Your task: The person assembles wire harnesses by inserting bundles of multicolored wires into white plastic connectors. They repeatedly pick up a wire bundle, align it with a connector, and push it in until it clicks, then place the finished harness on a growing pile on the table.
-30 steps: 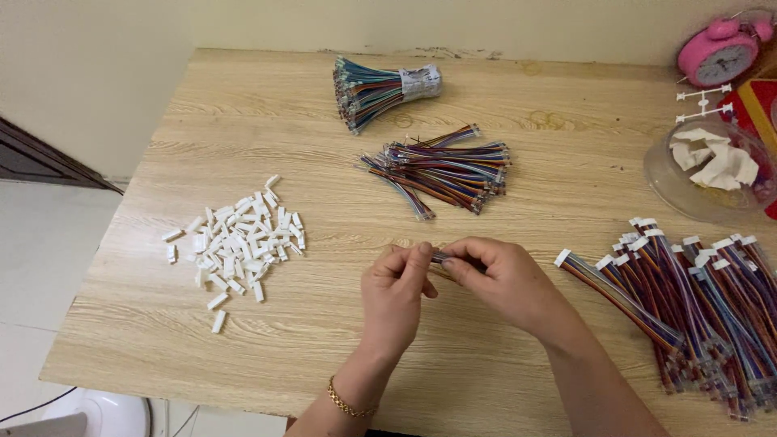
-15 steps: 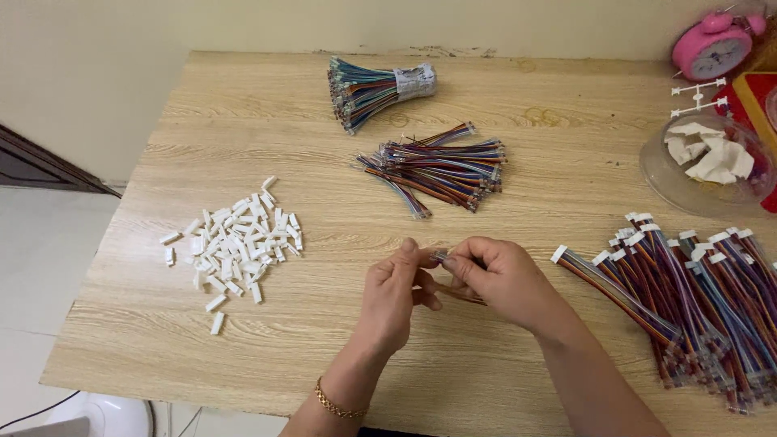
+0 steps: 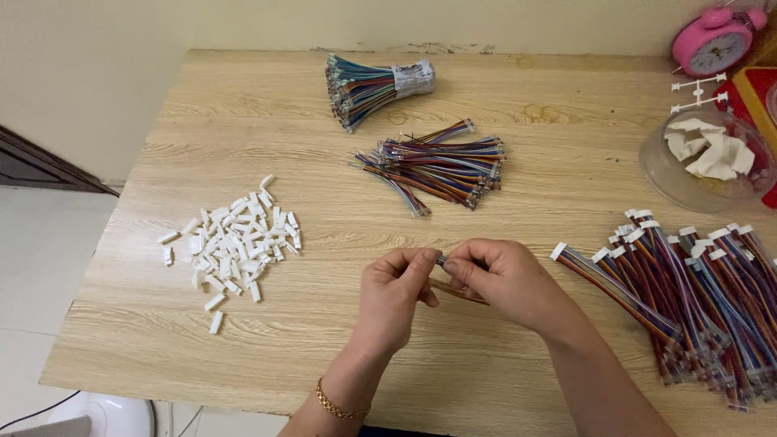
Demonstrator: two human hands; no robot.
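The two hands are meeting over the near middle of the wooden table (image 3: 243, 356). The left hand (image 3: 392, 295) is pinching something very small between thumb and first fingers, right at the point where both hands are touching. The right hand (image 3: 506, 279) is pinching the end of a short wire bundle (image 3: 461, 291) with its fingertips; the rest of the bundle is sticking out under the hand, toward the near side. What the left fingers are holding is too small to tell. A gold bracelet (image 3: 336, 405) is sitting on the left wrist.

To the left of the hands, well apart, a heap of small white plastic pieces (image 3: 235, 243) is lying on the table. Far from the hands, near the middle, a loose pile of coloured wires (image 3: 437, 166) is lying, and behind it a tied bunch of wires (image 3: 368, 85) with a wrapped end. On the right side, a big pile of wires with white ends (image 3: 696, 299) is lying just beside the right forearm. Further back on the right, a clear bowl (image 3: 660, 174) is holding white scraps, and a pink alarm clock (image 3: 712, 40) is standing at the far right corner.
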